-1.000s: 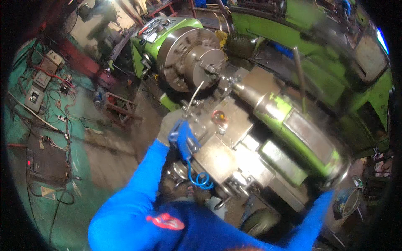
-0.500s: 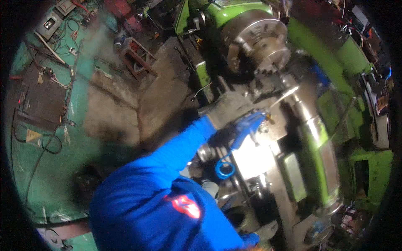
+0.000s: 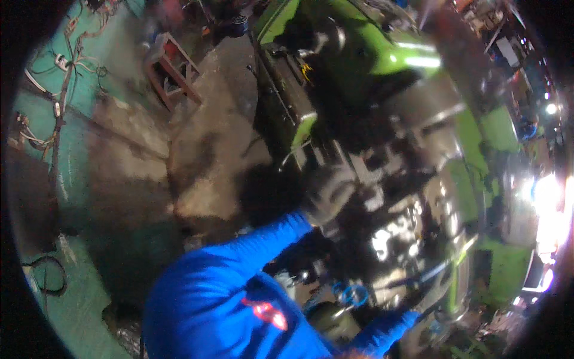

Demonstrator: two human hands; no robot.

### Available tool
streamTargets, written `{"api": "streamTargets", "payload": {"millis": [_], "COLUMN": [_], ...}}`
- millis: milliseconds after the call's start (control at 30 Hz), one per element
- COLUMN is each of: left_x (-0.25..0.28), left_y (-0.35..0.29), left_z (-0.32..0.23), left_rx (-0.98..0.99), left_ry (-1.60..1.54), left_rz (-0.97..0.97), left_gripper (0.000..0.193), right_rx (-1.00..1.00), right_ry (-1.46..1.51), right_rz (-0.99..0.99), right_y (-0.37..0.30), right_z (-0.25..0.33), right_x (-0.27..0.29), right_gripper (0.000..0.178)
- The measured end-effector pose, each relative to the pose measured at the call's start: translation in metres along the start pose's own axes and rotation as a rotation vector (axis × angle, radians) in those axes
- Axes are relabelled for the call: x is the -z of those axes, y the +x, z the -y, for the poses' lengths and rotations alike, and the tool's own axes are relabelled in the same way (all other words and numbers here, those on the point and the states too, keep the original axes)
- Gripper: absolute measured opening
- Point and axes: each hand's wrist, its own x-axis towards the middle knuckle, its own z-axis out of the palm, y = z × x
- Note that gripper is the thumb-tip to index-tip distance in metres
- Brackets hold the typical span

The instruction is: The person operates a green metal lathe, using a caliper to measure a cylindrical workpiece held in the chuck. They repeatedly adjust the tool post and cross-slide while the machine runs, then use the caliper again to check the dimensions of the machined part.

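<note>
My left hand (image 3: 329,194), in a grey glove, is beside the tool post area (image 3: 373,170) of a green lathe. Its fingers look curled; what they grip, if anything, is lost in blur. At the lower right, my right hand (image 3: 435,293), gloved too, comes up against a slim blue tool (image 3: 431,273), apparently an air blow gun. Motion smears its fingers, so its hold cannot be made out. A blue coiled hose (image 3: 354,295) hangs nearer my body. The lathe chuck (image 3: 427,107) is up and to the right of my left hand, blurred.
The lathe's green headstock (image 3: 371,45) rises at the far side. Shiny metal parts (image 3: 397,239) lie on the carriage between my hands. A reddish-brown stool (image 3: 173,72) stands on the floor at left. Cables (image 3: 57,107) run along the green floor at the left edge.
The whole view has shifted, with the lathe lower and further right. My left hand has drawn away from the blue tool, leftward relative to the lathe. My right hand has come up beside that tool.
</note>
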Motion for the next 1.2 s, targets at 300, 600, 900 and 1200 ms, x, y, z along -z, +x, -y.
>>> {"api": "streamTargets", "payload": {"millis": [300,600,900,1200], "left_x": [0.004,-0.074,-0.034,-0.023], "left_y": [-0.156,-0.263,-0.125,0.28], "left_z": [0.311,0.436,0.358,0.165], "left_rx": [1.19,1.477,1.388,0.038], "left_ry": [0.447,-0.138,-0.299,-0.033], "left_rz": [0.493,0.398,0.464,-0.079], "left_gripper": [0.064,0.055,0.063,0.056], "right_rx": [-0.211,-0.314,-0.306,-0.447], "right_ry": [-0.254,-0.507,-0.439,-0.235], "right_rz": [-0.147,-0.296,-0.367,-0.394], "right_y": [0.035,0.005,-0.02,-0.022], "right_z": [-0.016,-0.003,-0.028,0.093], "right_x": [-0.03,0.01,-0.008,-0.07], "right_gripper": [0.055,0.045,0.031,0.04]}}
